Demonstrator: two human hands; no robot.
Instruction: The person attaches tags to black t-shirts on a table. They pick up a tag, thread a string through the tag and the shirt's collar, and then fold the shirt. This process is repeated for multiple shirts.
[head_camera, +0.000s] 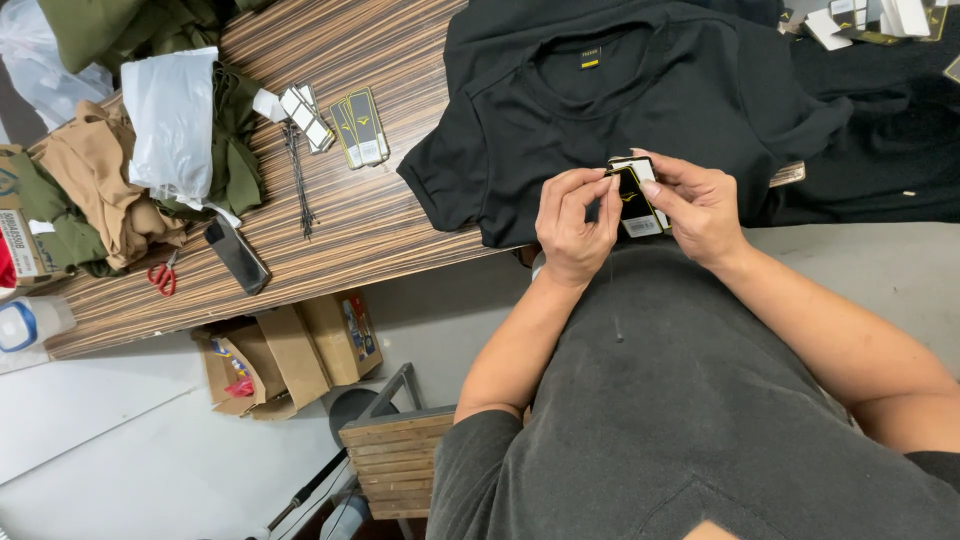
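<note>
Head view. Both hands raised together just above the near edge of a striped wooden table (380, 215), in front of the person's grey shirt. Left hand (577, 225) and right hand (700, 205) both pinched on a small stack of black hang tags (636, 200), with white tags at the back of the stack; left thumb and forefinger grip the left edge, right fingers wrap the top and right side. A thin dark string (616, 300) hangs from under the left hand down over the shirt; cannot tell if it is threaded through the tags. Black T-shirt (620, 90) lies flat on the table just beyond the hands, neck label up. Further left on the table: loose tags (345, 125), a bundle of black ties (297, 170), a phone (238, 255), red scissors (163, 275), folded olive and tan garments (110, 190) with a white plastic bag. Cardboard boxes (290, 360) on the floor below. Risks, as judged: grip is fingertip-only on a slick stack, so the tags could fan out or slip and fall to the floor past the table edge; the loose string could snag on the shirt or pull free if tugged; tags may separate out of order if the left pinch loosens.
</note>
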